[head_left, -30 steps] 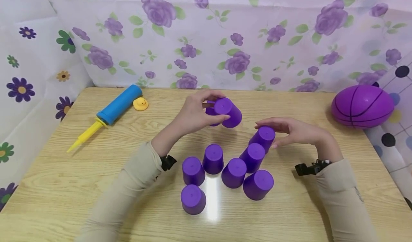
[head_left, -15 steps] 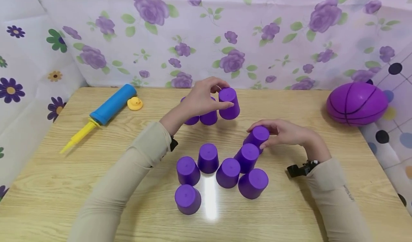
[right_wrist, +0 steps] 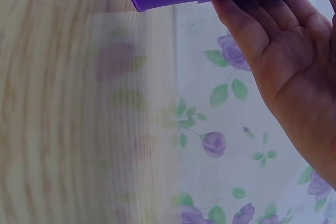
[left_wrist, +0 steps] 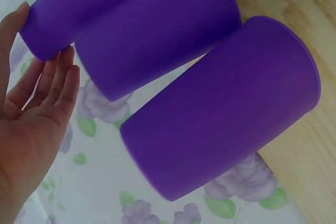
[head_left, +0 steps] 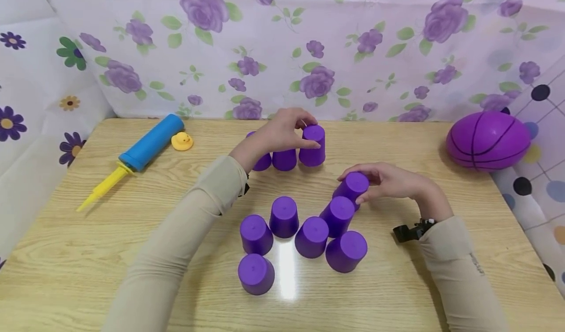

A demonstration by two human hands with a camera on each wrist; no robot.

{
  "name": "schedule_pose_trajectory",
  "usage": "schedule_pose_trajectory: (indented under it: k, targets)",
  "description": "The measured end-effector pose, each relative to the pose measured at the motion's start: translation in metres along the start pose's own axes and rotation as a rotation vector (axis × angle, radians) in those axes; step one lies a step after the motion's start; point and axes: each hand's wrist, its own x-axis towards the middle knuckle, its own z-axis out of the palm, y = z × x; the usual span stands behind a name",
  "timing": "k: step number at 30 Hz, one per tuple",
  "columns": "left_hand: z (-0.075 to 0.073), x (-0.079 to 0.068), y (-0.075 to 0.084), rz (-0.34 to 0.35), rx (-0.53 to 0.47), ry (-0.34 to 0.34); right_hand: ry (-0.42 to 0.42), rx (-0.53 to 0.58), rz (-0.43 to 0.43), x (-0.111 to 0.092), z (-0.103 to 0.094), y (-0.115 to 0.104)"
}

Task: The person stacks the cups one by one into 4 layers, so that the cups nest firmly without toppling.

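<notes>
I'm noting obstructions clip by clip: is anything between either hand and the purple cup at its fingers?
Nothing visible. The left hand grips the back row's rightmost cup directly; the right hand grips the front group's farthest cup directly. The next cup stands on that one's near side, not in between.

A passable gap on the bench (head_left: pixel 304 182) parts the back cups (head_left: pixel 284 161) from the front cups (head_left: pixel 284 219); the ball (head_left: pixel 487 140) blocks the far right.

Beige sleeves (head_left: pixel 169 248) end in broad cuffs (head_left: pixel 447 239) beside black wrist-worn devices (head_left: pixel 409 232).
</notes>
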Motion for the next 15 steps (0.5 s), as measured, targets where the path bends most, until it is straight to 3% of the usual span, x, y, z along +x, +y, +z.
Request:
schedule_pose_trajectory:
  k: [15]
  targets:
    - [0.011,0.008,-0.015,-0.027,0.059,-0.101,-0.007,0.025,-0.012,-0.001,0.000,-0.002]
